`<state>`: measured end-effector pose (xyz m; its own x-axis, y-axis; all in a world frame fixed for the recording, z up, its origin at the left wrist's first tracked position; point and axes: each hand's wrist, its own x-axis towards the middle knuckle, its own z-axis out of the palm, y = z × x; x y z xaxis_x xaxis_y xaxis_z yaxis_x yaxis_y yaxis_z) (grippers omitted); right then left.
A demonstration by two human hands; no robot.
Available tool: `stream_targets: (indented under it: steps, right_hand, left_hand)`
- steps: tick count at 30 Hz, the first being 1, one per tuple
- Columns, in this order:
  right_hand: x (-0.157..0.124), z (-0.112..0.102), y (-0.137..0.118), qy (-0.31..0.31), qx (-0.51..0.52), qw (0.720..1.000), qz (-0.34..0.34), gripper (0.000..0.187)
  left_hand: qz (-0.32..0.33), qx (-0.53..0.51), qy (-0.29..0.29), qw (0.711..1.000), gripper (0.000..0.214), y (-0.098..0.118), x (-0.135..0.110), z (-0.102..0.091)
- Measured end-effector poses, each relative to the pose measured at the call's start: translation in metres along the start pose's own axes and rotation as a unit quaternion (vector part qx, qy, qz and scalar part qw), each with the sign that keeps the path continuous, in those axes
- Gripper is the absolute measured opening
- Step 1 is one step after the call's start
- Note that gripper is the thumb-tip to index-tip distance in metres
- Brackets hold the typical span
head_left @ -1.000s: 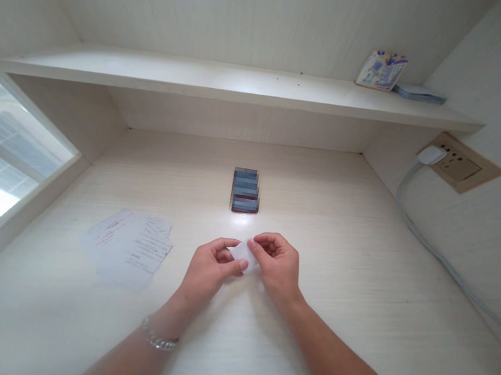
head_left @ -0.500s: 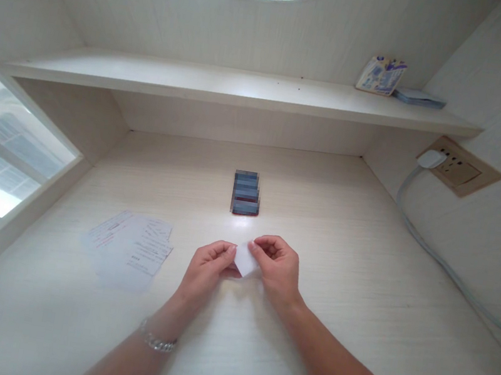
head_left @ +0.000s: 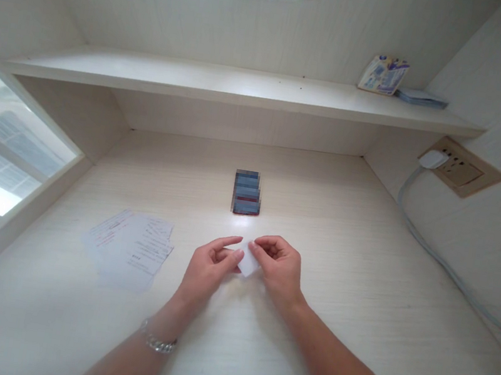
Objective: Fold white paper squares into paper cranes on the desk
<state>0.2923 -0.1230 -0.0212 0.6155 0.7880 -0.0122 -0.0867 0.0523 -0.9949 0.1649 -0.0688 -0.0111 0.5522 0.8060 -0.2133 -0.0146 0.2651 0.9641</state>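
Both my hands meet over the middle of a pale wooden desk. Between them is a small white folded piece of paper. My left hand, with a bracelet at the wrist, pinches its left edge with the forefinger stretched over it. My right hand grips its right side with curled fingers. A dark, blurred rectangular object lies flat on the desk just beyond my hands.
Several printed sheets lie to the left. A shelf runs above the desk, with a small colourful packet and a flat blue-grey item at its right end. A wall socket with a white plug and cable is on the right.
My hands have stayed in place, working the small white paper. My left forefinger has straightened out over the paper's edge.
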Motion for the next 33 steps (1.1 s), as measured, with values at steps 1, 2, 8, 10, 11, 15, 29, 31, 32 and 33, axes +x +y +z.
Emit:
stream_targets:
  steps: [1, 2, 8, 10, 11, 15, 29, 31, 32, 33]
  right_hand:
    - [-0.0003, -0.0001, 0.0, -0.004, -0.004, 1.0, -0.003, 0.02]
    - [-0.0006, -0.0001, 0.0002, -0.009, -0.006, 1.0, -0.004, 0.02]
    - [0.0015, -0.0024, 0.0021, -0.062, 0.021, 0.997, 0.034, 0.024]
    - [0.0035, -0.004, 0.0028, -0.087, 0.033, 0.994, 0.051, 0.028]
    - [0.0043, -0.0047, 0.0032, -0.099, 0.035, 0.993, 0.055, 0.029]
    - [0.0048, -0.006, 0.0044, -0.132, 0.013, 0.99, 0.057, 0.028]
    - [0.0062, -0.0095, 0.0031, -0.094, -0.023, 0.995, 0.032, 0.026]
    - [0.0059, -0.0092, 0.0018, -0.088, -0.025, 0.995, 0.033, 0.027]
    - [0.0057, -0.0089, 0.0011, -0.086, -0.025, 0.995, 0.034, 0.028]
    - [0.0056, -0.0087, 0.0006, -0.084, -0.024, 0.995, 0.037, 0.028]
  left_hand:
    - [-0.006, 0.01, -0.009, 1.0, 0.046, -0.0018, 0.0006, -0.0005]
    - [-0.009, 0.024, -0.018, 1.0, 0.041, -0.0036, 0.0011, -0.0013]
    - [-0.019, 0.061, -0.033, 0.997, 0.026, -0.0087, 0.0047, -0.0082]
    - [-0.019, 0.052, -0.024, 0.998, 0.026, -0.0076, 0.0056, -0.0093]
    - [-0.016, 0.046, -0.016, 0.999, 0.026, -0.0068, 0.0059, -0.0094]
    - [0.0, 0.026, 0.017, 1.0, 0.027, -0.0046, 0.006, -0.0079]
    - [-0.028, 0.016, -0.023, 0.999, 0.034, -0.0042, 0.0048, -0.005]
    - [-0.026, 0.021, -0.026, 0.999, 0.034, -0.0023, 0.0043, -0.0043]
    - [-0.024, 0.025, -0.025, 0.999, 0.034, -0.0014, 0.0041, -0.0041]
    - [-0.022, 0.031, -0.022, 0.999, 0.034, -0.0007, 0.004, -0.004]
